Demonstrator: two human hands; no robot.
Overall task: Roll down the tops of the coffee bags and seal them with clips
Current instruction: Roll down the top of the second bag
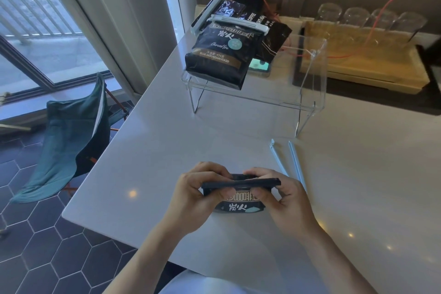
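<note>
A dark coffee bag [241, 206] stands on the white table in front of me. Its top is folded into a flat dark strip. My left hand [191, 196] pinches the left end of that fold and my right hand [284, 200] pinches the right end. An open pale blue clip [290, 162] lies flat on the table just beyond my right hand. On a clear acrylic stand [310, 93] farther back leans a coffee bag [222, 55] sealed with a pale clip [238, 22]. Behind it lie another clipped bag [226, 8] and a dark bag [272, 38].
A phone [260, 65] lies under the stand. A wooden tray [358, 59] with several upturned glasses [372, 19] sits at the back right, crossed by an orange cable. The table's left edge drops to a tiled floor with a teal folding chair [71, 141].
</note>
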